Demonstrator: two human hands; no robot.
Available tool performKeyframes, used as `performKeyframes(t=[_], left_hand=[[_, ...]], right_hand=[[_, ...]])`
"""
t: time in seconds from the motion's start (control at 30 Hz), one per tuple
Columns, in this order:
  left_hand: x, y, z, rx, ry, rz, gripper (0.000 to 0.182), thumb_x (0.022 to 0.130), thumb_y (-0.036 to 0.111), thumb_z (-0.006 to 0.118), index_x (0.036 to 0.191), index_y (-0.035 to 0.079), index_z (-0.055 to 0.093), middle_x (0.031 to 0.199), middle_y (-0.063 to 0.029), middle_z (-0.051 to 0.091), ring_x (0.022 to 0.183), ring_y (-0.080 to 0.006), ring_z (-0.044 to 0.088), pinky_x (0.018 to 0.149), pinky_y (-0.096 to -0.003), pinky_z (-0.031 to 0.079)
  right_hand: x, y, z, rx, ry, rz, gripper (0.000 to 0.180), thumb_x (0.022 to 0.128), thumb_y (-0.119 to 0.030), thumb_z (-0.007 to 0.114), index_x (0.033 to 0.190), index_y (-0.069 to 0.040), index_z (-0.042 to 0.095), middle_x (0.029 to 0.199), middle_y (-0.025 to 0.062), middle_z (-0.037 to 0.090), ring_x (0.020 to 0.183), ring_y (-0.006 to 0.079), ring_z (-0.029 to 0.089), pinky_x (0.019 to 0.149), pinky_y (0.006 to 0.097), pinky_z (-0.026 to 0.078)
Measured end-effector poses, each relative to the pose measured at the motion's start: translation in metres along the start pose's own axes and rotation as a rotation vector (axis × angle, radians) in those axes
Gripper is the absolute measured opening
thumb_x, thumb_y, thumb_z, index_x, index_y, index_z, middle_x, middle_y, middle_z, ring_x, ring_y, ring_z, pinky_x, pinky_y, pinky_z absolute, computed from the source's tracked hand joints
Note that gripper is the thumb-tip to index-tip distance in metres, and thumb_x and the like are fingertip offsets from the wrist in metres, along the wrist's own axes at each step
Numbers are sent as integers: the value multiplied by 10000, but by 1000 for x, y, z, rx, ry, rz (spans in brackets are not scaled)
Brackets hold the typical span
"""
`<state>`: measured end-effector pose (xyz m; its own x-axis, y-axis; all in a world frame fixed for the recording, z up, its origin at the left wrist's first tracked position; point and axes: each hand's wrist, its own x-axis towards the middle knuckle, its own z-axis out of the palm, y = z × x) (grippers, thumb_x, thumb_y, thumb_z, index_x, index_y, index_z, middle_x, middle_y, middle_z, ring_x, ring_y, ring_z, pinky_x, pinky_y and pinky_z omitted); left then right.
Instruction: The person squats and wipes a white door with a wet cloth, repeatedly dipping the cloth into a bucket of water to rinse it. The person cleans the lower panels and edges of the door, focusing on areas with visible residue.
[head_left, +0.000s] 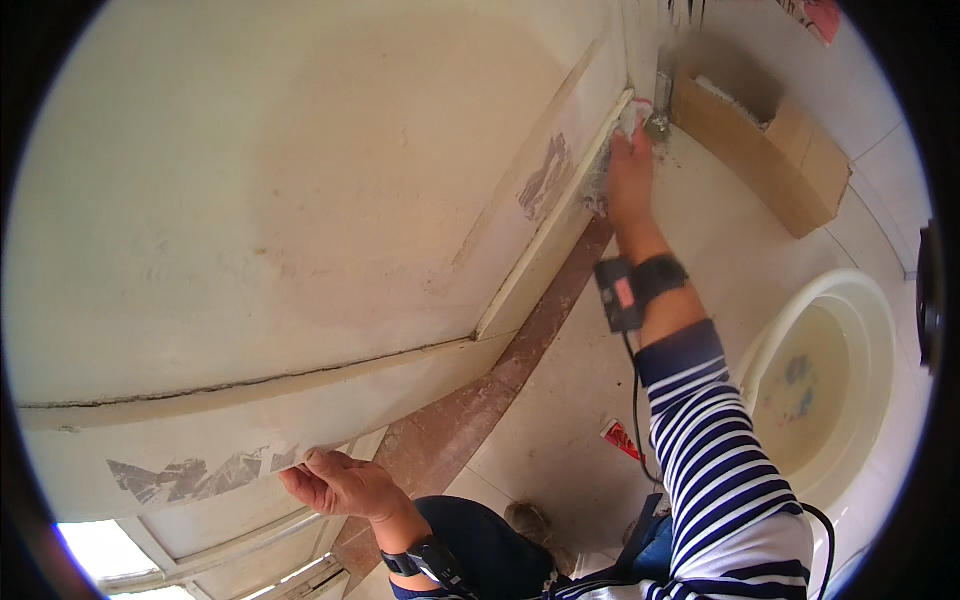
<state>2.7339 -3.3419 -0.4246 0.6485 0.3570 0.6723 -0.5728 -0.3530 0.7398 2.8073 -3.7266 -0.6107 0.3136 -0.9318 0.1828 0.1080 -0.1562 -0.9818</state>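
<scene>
A worn, cream-painted door (337, 187) fills the left and middle of the view. My left hand (337, 484) grips its near edge (217, 442), thumb on the face, beside grey tape-like remnants. Farther off, my right hand (632, 176) presses a wet, pinkish-white cloth (637, 112) against the door's bottom edge, by the frame corner. Part of the cloth lies behind my fingers. Dark dirt shows around that corner. A black device is strapped to each forearm, and a cable runs from the right one.
An open cardboard box (772, 150) stands on the tiled floor at upper right. At right is a white basin (855, 300) of cloudy water. A reddish-brown threshold strip (480, 405) runs below the door. A red wrapper (622, 440) lies near my feet.
</scene>
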Motion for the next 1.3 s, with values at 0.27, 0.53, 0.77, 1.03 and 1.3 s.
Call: performKeyframes(t=[0.27,0.53,0.77,1.03,1.3], left_hand=[[-4,5,14,-25,70,3,416,904,169,564,1268,14,436,937,8,562,707,-18,456,503,-144,333],[3,-9,-10,59,-42,59,378,898,138,559,1233,-3,452,886,6,553,673,-25,437,490,-154,307],[1,-3,-5,-9,-65,2,270,902,106,539,1152,17,494,913,11,561,735,-38,469,557,-154,350],[2,6,0,43,-119,26,181,904,76,511,1079,28,510,876,28,529,744,-42,455,609,-164,361],[3,4,-11,102,-170,2,189,892,129,546,1019,-12,560,934,-41,438,907,-137,466,812,-274,391]], right_hand=[[-195,-27,-13,-191,-499,132,784,799,-130,539,1393,81,71,1441,262,150,1324,383,188,1097,393,142],[-244,-22,-14,-151,-524,236,764,738,-43,580,1388,45,186,1396,228,273,1307,336,256,1077,373,201],[-123,-4,-7,-153,-209,182,714,727,-33,551,1359,67,233,1310,259,355,1226,372,340,1035,389,264],[-250,-67,-8,-179,-451,229,755,744,-55,569,1367,75,163,1266,271,329,1204,407,300,1035,430,252],[-145,-25,-2,-169,-216,116,643,731,-40,570,1315,67,323,1213,255,404,1160,369,379,1015,370,289]])
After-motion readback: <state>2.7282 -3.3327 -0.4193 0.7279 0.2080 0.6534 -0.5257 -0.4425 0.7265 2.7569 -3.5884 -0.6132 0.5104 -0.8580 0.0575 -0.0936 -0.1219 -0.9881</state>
